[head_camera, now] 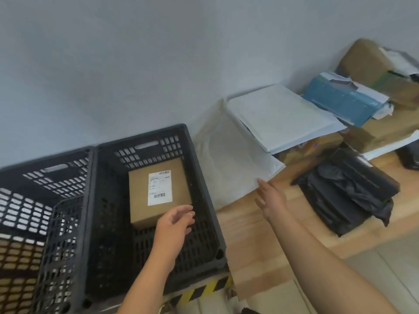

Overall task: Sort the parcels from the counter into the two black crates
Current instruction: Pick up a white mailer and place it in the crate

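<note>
From the head camera, the two black crates stand side by side at the left end of the counter. The right crate holds one labelled cardboard box, lying flat towards its far end. The left crate shows something brown through its near lattice, but it cannot be told whether that is a parcel.

The left hand hangs over the box's near edge with its fingers loosely curled and holding nothing. The right hand reaches with straight, spread fingers to the near corner of a white padded mailer; whether they touch it cannot be told.

The sorting looks barely begun. Along the counter's back edge towards its right end lie the following:
- a second white mailer
- a blue parcel
- a brown box on top of more cardboard

A black plastic bag lies near the front edge. All of these are left to sort, the white mailer probably first.
</note>
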